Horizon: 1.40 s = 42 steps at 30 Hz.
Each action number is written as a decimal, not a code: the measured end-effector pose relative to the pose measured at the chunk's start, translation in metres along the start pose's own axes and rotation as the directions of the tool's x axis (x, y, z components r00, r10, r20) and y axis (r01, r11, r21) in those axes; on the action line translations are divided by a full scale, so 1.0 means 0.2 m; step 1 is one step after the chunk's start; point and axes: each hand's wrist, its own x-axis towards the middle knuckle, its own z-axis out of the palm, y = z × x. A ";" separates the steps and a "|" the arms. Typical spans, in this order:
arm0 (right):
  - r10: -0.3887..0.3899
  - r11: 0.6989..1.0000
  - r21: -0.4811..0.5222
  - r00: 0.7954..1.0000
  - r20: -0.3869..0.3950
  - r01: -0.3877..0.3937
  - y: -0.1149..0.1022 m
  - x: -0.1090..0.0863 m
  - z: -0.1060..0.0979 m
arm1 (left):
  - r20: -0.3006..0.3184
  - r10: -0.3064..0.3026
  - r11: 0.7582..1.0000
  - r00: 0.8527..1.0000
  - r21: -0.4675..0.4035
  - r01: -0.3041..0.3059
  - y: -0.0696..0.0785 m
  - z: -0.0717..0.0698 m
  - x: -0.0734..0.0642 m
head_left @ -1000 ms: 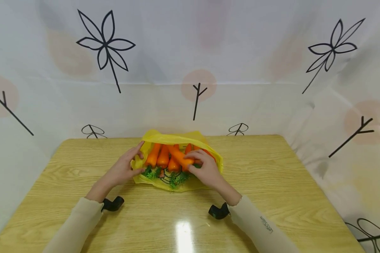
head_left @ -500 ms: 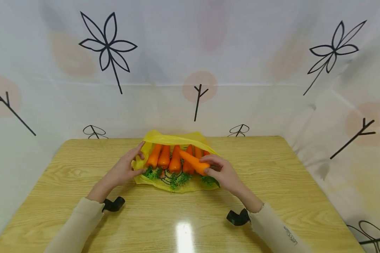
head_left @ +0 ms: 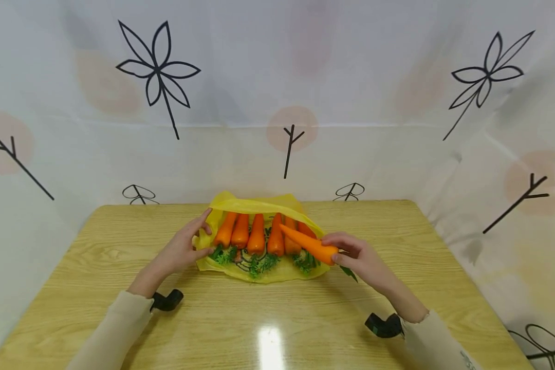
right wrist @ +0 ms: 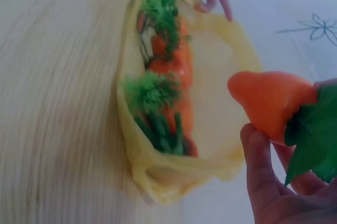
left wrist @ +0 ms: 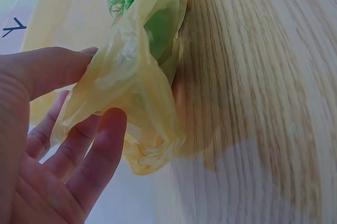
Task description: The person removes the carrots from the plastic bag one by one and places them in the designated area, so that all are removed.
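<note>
- The left hand (head_left: 180,249) holds the side of the yellow bag (head_left: 254,206) with its thumb and fingers, so the bag gapes.
- The right hand (head_left: 365,262) grips the fat end of an orange carrot (head_left: 307,245); the thin end points toward the left hand, over the bag.
- More carrots (head_left: 256,235) lie in the bag, between the hands.
- The right wrist view is blurry, so the green things nearest the right hand are hard to name.
- The step now seems to be moving that one carrot.
- Next probably calls for a steady right hand, with the left hand stopping any sliding.
</note>
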 end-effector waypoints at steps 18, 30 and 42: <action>-0.073 0.983 0.165 0.997 -0.021 0.075 0.03 -0.26 -0.35 | -0.024 0.062 0.998 0.998 -0.021 -0.062 -0.03 0.02 0.01; 0.125 0.991 -0.010 0.968 -0.219 -0.130 0.15 -0.26 -0.38 | -0.023 0.051 0.999 0.998 0.008 -0.051 -0.03 0.02 0.00; 0.266 0.943 -0.110 0.910 -0.319 -0.314 0.27 -0.15 -0.28 | -0.030 0.032 0.999 0.999 -0.001 -0.032 -0.03 0.02 -0.01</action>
